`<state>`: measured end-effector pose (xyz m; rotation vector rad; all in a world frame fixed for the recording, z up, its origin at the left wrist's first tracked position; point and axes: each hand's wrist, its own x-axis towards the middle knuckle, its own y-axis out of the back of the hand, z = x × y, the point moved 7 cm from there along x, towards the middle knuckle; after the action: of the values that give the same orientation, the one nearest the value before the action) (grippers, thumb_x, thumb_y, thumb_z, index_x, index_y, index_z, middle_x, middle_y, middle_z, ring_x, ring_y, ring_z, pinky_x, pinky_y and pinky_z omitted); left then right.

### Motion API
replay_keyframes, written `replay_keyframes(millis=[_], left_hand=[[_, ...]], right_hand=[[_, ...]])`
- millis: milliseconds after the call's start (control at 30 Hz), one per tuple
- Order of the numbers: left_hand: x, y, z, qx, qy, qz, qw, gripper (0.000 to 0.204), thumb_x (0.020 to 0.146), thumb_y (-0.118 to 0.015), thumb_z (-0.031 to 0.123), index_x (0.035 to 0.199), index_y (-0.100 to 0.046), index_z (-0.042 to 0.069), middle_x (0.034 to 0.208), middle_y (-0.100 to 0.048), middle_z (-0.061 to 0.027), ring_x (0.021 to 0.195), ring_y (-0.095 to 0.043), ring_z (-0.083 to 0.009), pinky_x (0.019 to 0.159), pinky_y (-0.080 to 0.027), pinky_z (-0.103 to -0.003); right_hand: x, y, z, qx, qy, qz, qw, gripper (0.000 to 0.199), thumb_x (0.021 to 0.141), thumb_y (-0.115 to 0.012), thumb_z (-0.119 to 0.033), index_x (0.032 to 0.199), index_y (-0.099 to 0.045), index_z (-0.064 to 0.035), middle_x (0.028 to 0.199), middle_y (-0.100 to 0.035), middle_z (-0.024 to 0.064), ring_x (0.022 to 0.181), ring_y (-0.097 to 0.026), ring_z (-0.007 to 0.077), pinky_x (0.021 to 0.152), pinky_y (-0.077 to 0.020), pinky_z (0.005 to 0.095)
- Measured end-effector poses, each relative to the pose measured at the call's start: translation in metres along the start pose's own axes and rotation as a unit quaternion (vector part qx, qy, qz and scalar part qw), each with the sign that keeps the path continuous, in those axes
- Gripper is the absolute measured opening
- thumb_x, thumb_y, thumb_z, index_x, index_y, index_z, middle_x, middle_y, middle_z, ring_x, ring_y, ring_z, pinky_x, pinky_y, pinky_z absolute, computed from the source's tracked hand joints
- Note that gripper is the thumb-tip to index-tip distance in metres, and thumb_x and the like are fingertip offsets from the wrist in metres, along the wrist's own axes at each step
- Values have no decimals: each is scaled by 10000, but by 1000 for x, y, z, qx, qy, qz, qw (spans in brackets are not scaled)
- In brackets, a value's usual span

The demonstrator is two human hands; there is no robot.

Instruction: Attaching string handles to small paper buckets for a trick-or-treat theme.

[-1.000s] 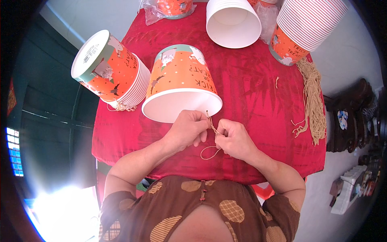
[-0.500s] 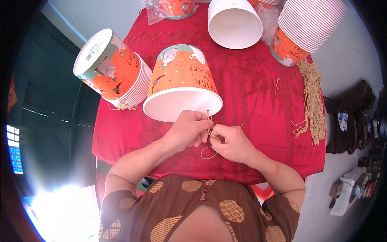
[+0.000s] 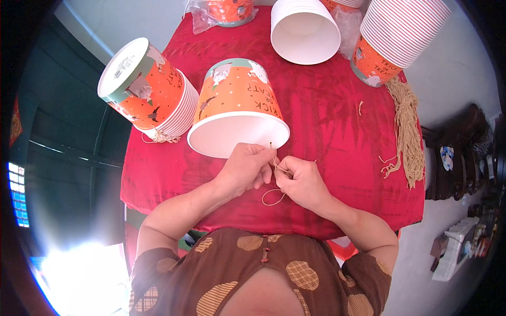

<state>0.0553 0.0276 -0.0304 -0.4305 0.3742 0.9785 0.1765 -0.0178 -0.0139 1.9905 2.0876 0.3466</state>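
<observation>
An orange paper bucket [image 3: 240,97] with a green base band and white rim lies on its side, its mouth toward me. Through a small hole near its rim runs a thin tan string [image 3: 272,196], which hangs in a loop below my hands. My left hand [image 3: 246,167] pinches the string close to the rim, just below the hole. To its right, my right hand [image 3: 301,181] grips another part of the string between thumb and fingers. A short string end pokes up behind the right hand. The exact crossing of the strands is partly hidden by my fingers.
A stack of upturned buckets [image 3: 145,89] leans at the left, with string ends by its rims. At the far right stands another bucket stack [image 3: 403,37], beside a long bundle of tan strings [image 3: 407,137]. A white-mouthed bucket [image 3: 305,37] lies at the back of the red-covered table [image 3: 337,121].
My right hand has shifted slightly and its fingers have closed further over the string. The strand between the hands now shows more plainly. The bucket stays nearly in place.
</observation>
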Motion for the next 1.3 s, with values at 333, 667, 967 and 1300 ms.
replay_keyframes(millis=[333, 667, 967, 1300], left_hand=[[-4, 1, -1, -8, 12, -3, 1000, 176, 932, -579, 165, 831, -624, 28, 538, -578, -50, 345, -473, -84, 287, -290, -188], [-8, -3, -6, -6, 42, -31, 999, 173, 911, -600, 149, 787, -621, 30, 531, -569, -40, 341, -464, -80, 292, -278, -191], [-11, -11, -1, 85, -17, -21, 996, 102, 845, -586, 63, 781, -621, -8, 539, -558, -39, 386, -466, -82, 350, -331, -220], [-10, -13, -7, 55, 42, -67, 995, 138, 874, -630, 115, 772, -626, 23, 522, -558, -38, 341, -447, -78, 302, -265, -197]], right_hand=[[3, 8, 14, 140, -176, -59, 972, 198, 914, -477, -140, 908, -598, 16, 604, -600, 64, 438, -534, 104, 346, -419, 257], [8, 4, 8, 126, -213, -82, 965, 293, 954, -513, -267, 840, -626, -22, 554, -549, 27, 380, -466, 74, 316, -350, 214], [16, 1, 12, 139, -209, -75, 965, 290, 878, -623, -211, 790, -651, 64, 556, -560, 37, 444, -489, 91, 383, -365, 267], [17, 1, 25, 164, -171, -35, 971, 214, 855, -614, -130, 771, -637, 65, 604, -587, 60, 462, -505, 101, 398, -390, 265]])
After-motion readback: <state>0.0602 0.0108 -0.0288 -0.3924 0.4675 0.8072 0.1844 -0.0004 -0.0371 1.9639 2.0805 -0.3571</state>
